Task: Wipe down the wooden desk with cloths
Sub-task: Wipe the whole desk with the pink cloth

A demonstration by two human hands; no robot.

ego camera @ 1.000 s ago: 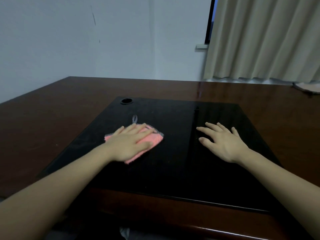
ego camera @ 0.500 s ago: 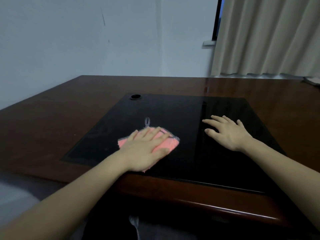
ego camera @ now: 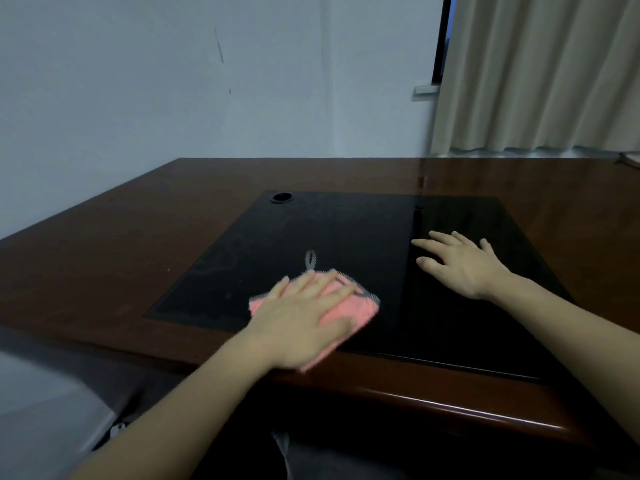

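Desk (ego camera: 104, 265) holds one pink cloth (ego camera: 360, 308) under left hand (ego camera: 304, 320); right hand (ego camera: 460, 265) flat, fingers spread.

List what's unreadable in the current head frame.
- Pink cloth: mostly hidden under the left hand, which is motion-blurred.
- Object at the desk's far right corner: cut off by the frame edge, unidentifiable.
- Under the right hand: palm contact with the black panel hidden.
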